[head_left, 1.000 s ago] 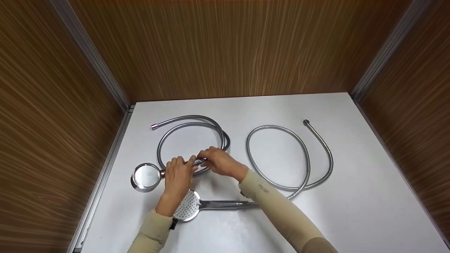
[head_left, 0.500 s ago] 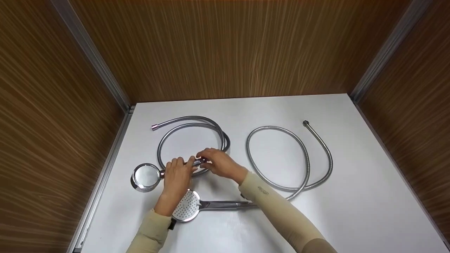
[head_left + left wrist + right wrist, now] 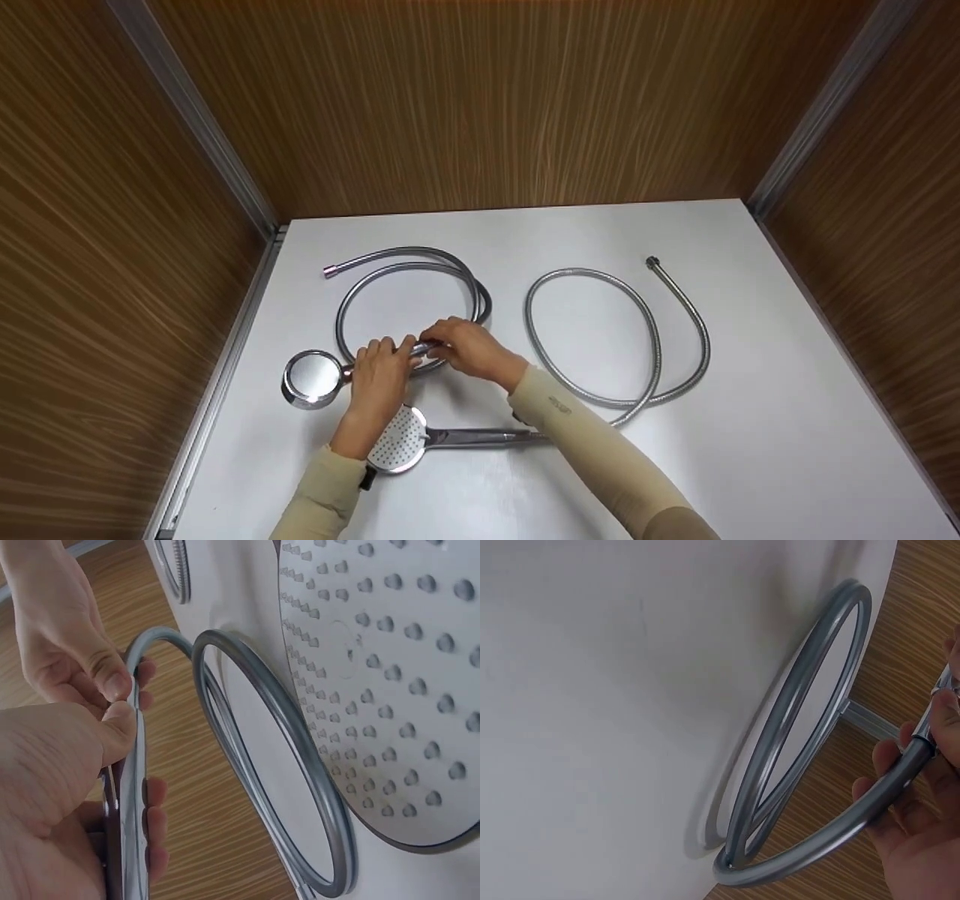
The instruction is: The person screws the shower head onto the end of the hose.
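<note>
In the head view my left hand [image 3: 379, 382] grips the chrome handle of a hand shower [image 3: 313, 376], whose round, shiny head points left. My right hand [image 3: 472, 349] is at the handle's far end, its thumb and fingers pinching the collar where a smooth grey shower hose [image 3: 855, 821] meets it. The left wrist view shows the handle [image 3: 135, 825] lying in my left palm, with both thumbs close together near the joint. Fingers hide much of the joint, so how far it is screwed together is unclear.
Below my hands lies a second hand shower [image 3: 400, 442] with a white nozzle face, partly behind my left wrist. Its ribbed metal hose [image 3: 658, 345] loops to the right. The smooth hose's free end [image 3: 330, 271] lies back left. Wood-grain panels [image 3: 510, 112] border the white table [image 3: 765, 420].
Both hands stay in place at the joint. My right fingers shift slightly around the collar, and the shower head tilts a little. The other shower and hose have not moved.
</note>
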Demonstrator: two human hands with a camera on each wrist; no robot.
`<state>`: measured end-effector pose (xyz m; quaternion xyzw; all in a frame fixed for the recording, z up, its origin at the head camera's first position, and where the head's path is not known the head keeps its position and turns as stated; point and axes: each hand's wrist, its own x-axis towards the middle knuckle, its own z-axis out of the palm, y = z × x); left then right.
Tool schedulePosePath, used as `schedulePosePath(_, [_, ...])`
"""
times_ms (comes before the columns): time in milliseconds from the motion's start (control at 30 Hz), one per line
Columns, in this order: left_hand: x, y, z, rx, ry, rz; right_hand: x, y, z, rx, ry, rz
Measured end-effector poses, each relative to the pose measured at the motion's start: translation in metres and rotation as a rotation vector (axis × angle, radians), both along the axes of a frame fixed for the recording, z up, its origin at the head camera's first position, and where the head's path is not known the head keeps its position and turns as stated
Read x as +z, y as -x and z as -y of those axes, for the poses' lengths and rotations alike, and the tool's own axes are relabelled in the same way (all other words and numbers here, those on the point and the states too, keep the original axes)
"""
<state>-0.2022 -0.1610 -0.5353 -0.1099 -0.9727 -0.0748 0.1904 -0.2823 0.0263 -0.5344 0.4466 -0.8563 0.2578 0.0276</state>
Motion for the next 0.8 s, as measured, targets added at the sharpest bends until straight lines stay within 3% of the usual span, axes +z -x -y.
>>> schedulePosePath(267, [-0.016,0.007,0.007,-0.031,-0.020,0.047,-0.010,0.000,0.002,-0.030,-0.037,0.034])
schedulePosePath(467, [-0.030,0.012,0.011,-0.045,-0.050,0.063,-0.015,-0.003,0.000,-0.009,-0.029,0.065])
schedulePosePath(800, [-0.050,0.017,0.020,-0.041,-0.003,0.060,-0.013,0.000,-0.006,-0.070,-0.022,0.124])
